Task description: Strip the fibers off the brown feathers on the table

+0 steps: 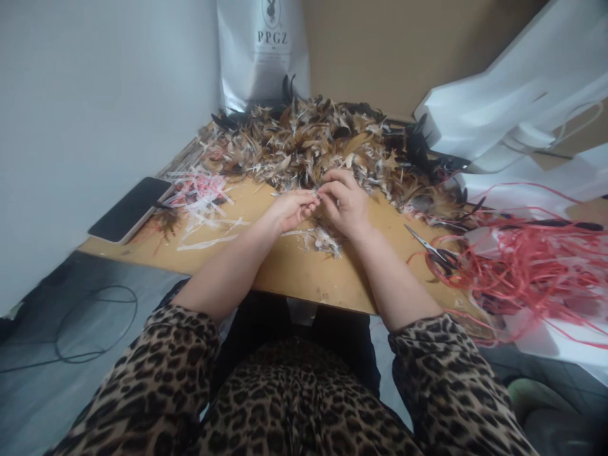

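Both hands meet over the middle of the tan table [313, 278], fingertips against fingertips. My left hand [295, 210] is closed in a pinch, and the small item between its fingers is too fine to name. Thumb and fingers of my right hand [346, 201] also pinch together at the same spot, with what they hold hidden. Just below the hands lies a small tuft of pale feathers [327, 242] beside a thin white strip. Behind them spreads a large heap of brown and black feathers [304, 139].
A phone [130, 210] lies at the left edge near a pile of white and pink strips [202, 190]. On the right are scissors [430, 247] and a tangle of red ribbon [536, 266]. A silver bag [266, 63] stands behind; white sewing-machine-like equipment [513, 82] is at right.
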### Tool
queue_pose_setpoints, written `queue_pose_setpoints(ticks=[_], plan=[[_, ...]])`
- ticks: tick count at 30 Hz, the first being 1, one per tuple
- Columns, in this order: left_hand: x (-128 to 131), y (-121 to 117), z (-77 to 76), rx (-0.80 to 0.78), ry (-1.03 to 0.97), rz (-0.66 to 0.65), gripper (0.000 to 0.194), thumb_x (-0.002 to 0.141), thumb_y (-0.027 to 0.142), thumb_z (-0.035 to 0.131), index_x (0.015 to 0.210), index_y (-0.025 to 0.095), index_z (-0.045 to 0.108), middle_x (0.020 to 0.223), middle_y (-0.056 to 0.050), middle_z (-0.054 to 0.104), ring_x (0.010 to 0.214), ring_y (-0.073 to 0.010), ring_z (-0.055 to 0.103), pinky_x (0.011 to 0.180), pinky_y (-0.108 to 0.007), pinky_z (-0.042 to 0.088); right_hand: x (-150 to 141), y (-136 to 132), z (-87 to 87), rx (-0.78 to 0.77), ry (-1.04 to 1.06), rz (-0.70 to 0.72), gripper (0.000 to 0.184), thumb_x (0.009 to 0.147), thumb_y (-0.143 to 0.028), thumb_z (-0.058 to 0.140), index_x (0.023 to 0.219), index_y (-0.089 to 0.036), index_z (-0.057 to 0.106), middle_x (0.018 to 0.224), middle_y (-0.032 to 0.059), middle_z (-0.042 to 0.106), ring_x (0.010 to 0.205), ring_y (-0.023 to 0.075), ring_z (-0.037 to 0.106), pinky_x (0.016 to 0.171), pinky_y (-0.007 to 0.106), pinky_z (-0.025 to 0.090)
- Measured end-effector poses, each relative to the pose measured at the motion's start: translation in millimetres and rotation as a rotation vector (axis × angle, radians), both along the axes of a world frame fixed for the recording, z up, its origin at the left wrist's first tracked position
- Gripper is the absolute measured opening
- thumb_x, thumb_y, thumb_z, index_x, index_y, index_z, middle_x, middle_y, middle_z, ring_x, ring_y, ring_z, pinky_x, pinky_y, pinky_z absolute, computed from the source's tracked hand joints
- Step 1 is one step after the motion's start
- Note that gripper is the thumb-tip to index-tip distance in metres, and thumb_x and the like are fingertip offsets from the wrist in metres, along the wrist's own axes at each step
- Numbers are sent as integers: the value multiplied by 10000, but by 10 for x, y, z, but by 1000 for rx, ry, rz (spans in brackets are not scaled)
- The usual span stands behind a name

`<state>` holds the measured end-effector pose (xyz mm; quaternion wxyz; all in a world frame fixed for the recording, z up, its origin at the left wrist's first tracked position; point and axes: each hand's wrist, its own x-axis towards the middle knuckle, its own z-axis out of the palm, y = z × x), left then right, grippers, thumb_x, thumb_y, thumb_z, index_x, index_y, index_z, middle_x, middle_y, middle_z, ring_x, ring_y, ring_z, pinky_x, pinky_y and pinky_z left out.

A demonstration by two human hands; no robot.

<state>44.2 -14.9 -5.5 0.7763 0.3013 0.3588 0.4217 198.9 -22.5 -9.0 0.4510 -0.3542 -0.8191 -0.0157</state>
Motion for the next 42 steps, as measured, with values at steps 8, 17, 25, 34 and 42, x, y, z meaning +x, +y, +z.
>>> queue_pose_setpoints(ticks=[8, 17, 25, 34, 42], plan=[[-11, 14, -90, 10, 18, -134, 136, 808, -13, 536, 712, 54, 605, 561, -11, 586, 420, -8, 519, 420, -71, 387, 59, 52, 1, -166, -14, 40, 119, 857, -239, 509, 803, -207, 610, 764, 30, 632, 740, 162, 568, 703, 291, 433], [-109, -32, 32, 249, 474, -137, 151, 672, 54, 735, 810, 61, 675, 524, -52, 632, 416, -86, 566, 405, -153, 411, 138, 44, 43, -306, -12, 55, 112, 815, -196, 543, 733, -185, 619, 710, 14, 626, 675, 142, 538, 670, 270, 398], [-284, -12, 127, 276, 361, -193, 75, 703, 113, 718, 688, 73, 657, 548, -28, 609, 423, -46, 525, 377, -130, 339, 104, 41, 6, -495, 216, 187, 111, 802, -274, 602, 746, -179, 620, 710, -5, 622, 670, 121, 536, 676, 263, 420], [-131, 6, 42, 193, -81, 13, 46, 775, 111, 650, 751, 72, 645, 685, -35, 642, 553, -34, 570, 460, -112, 397, -49, 56, -90, -784, 705, 330, 320, 684, -467, 732, 753, -196, 576, 656, -27, 594, 579, 96, 517, 589, 249, 439], [-105, 20, 24, 32, -219, 29, 126, 844, 182, 595, 749, 100, 610, 702, -22, 661, 476, -10, 532, 387, -94, 343, -31, 40, -57, -808, 754, 353, 344, 644, -492, 760, 736, -201, 600, 686, -19, 627, 601, 104, 548, 643, 270, 487]])
